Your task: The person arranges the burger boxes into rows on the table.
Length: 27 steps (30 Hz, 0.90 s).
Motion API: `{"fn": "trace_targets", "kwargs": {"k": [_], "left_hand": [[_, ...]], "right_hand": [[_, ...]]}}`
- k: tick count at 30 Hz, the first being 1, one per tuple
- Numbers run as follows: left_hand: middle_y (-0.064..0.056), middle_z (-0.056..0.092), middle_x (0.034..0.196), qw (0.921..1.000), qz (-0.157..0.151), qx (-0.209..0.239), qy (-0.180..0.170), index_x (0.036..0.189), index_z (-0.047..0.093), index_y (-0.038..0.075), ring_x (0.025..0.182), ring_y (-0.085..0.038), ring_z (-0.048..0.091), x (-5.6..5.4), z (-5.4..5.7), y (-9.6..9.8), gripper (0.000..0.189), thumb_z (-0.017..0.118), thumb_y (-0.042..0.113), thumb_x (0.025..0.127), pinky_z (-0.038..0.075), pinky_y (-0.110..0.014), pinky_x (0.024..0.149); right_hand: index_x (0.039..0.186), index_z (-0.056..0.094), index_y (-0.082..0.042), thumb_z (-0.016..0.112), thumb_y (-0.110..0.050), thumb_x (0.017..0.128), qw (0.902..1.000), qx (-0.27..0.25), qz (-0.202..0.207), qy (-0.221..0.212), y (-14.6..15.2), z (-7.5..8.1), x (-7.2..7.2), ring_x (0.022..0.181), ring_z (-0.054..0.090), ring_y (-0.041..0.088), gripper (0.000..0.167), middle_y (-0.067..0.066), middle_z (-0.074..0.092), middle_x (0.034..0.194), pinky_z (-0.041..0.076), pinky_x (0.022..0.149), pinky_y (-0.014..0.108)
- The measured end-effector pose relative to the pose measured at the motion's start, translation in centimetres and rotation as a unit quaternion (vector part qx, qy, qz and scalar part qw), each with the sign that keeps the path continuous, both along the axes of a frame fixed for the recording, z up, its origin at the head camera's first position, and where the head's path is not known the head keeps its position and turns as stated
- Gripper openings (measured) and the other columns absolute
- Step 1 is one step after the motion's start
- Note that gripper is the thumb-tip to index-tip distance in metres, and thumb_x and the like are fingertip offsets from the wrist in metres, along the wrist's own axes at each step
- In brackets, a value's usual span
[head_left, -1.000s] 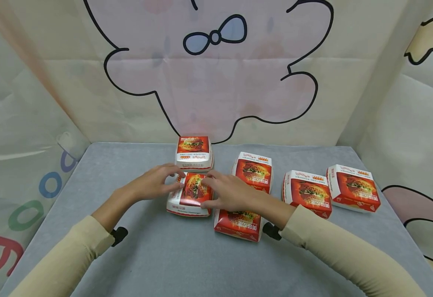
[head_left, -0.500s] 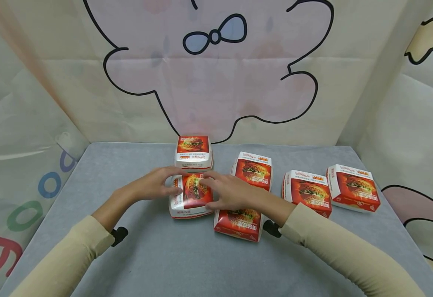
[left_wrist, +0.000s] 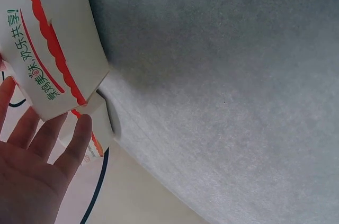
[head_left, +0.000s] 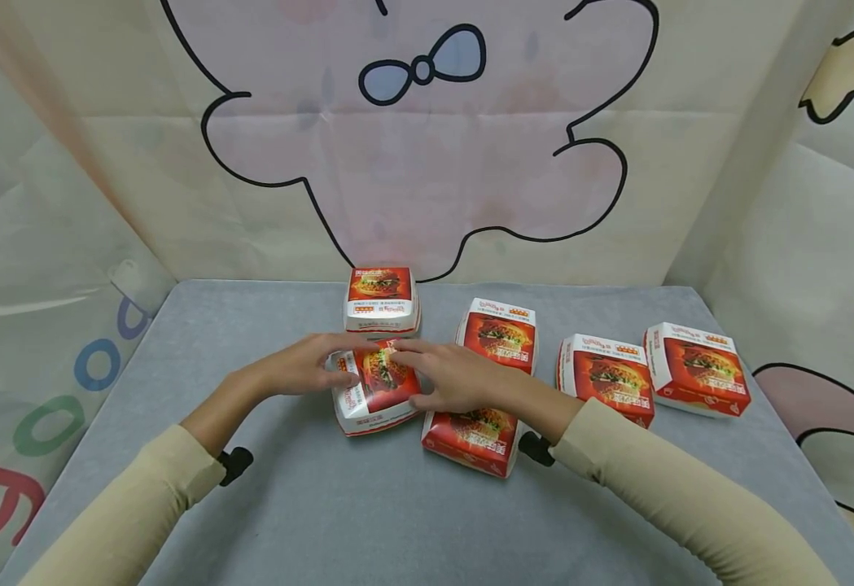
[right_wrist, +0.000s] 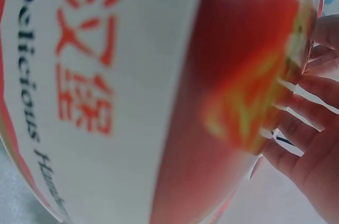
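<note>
Between both hands a red-and-white burger box [head_left: 378, 387] sits at a slant, burger picture upward. My left hand [head_left: 295, 368] holds its left side, thumb near the front and fingers toward the back. My right hand [head_left: 463, 378] holds the right side, its thumb by the front right corner. In the left wrist view, fingertips [left_wrist: 82, 123] lie at a corner of the white side of this burger box [left_wrist: 58, 70]. In the right wrist view, lettering on the same box [right_wrist: 143, 102] fills the frame, with the right hand [right_wrist: 312, 150] at its far side.
Directly behind stands another burger box [head_left: 380, 301]. To the right are a rear box [head_left: 500, 334] and a front box [head_left: 470, 443], partly covered by the right arm. Two more, a nearer box [head_left: 610, 378] and a farther box [head_left: 698, 370], stand farther right on the grey table [head_left: 309, 505].
The held burger box has turned counterclockwise, its right front corner swinging back. The left fingers have come down onto it; the right hand has shifted slightly. The other boxes stay in place.
</note>
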State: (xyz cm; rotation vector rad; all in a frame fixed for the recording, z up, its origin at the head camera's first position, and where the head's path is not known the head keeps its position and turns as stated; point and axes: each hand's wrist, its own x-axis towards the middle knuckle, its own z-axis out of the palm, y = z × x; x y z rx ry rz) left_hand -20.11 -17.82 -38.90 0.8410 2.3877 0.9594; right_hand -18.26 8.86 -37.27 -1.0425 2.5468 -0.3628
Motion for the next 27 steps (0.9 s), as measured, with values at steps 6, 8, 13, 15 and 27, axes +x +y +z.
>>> {"fn": "trace_targets", "kwargs": {"k": [6, 8, 13, 15, 27], "left_hand": [[-0.009, 0.053, 0.145, 0.9999, 0.010, -0.003, 0.009, 0.142, 0.057, 0.017, 0.129, -0.030, 0.049, 0.1, 0.2, 0.0, 0.056, 0.075, 0.024, 0.089, 0.049, -0.050, 0.098], [-0.008, 0.054, 0.143, 0.9998, 0.014, -0.007, 0.010, 0.141, 0.058, 0.017, 0.127, -0.030, 0.051, 0.1, 0.2, 0.0, 0.056, 0.076, 0.025, 0.089, 0.050, -0.049, 0.097], [-0.007, 0.057, 0.139, 0.9992, 0.023, -0.023, 0.023, 0.139, 0.060, 0.017, 0.121, -0.028, 0.054, 0.1, 0.2, 0.0, 0.056, 0.077, 0.029, 0.087, 0.052, -0.047, 0.093], [-0.006, 0.058, 0.138, 0.9989, 0.025, -0.028, 0.029, 0.138, 0.060, 0.018, 0.119, -0.027, 0.055, 0.1, 0.3, 0.0, 0.056, 0.078, 0.030, 0.087, 0.052, -0.046, 0.092], [-0.007, 0.062, 0.134, 0.9943, 0.042, -0.072, 0.067, 0.135, 0.063, 0.016, 0.116, -0.025, 0.058, 0.5, 0.6, 0.0, 0.053, 0.078, 0.034, 0.087, 0.053, -0.045, 0.090]], "right_hand": [[0.152, 0.043, -0.018, 0.067, -0.032, 0.094, 1.0000, -0.006, 0.000, -0.001, 0.0, 0.0, 0.0, 0.123, 0.054, 0.025, 0.064, 0.004, 0.032, 0.160, 0.044, 0.103, 0.047], [0.152, 0.043, -0.018, 0.067, -0.032, 0.095, 1.0000, -0.006, -0.002, 0.000, 0.0, 0.1, 0.1, 0.121, 0.055, 0.025, 0.063, 0.005, 0.033, 0.159, 0.045, 0.103, 0.047], [0.151, 0.044, -0.017, 0.065, -0.033, 0.096, 0.9996, -0.016, -0.014, 0.019, 0.0, 0.6, 0.5, 0.099, 0.061, 0.021, 0.061, 0.008, 0.037, 0.156, 0.050, 0.093, 0.043], [0.151, 0.044, -0.016, 0.064, -0.032, 0.096, 0.9992, -0.022, -0.024, 0.024, 0.0, 0.9, 0.7, 0.092, 0.060, 0.019, 0.060, 0.008, 0.038, 0.155, 0.050, 0.089, 0.041], [0.149, 0.048, -0.017, 0.065, -0.027, 0.095, 0.9956, -0.069, -0.058, -0.024, -0.6, 1.3, 2.6, 0.102, 0.061, 0.012, 0.057, 0.007, 0.045, 0.147, 0.053, 0.086, 0.032]]}}
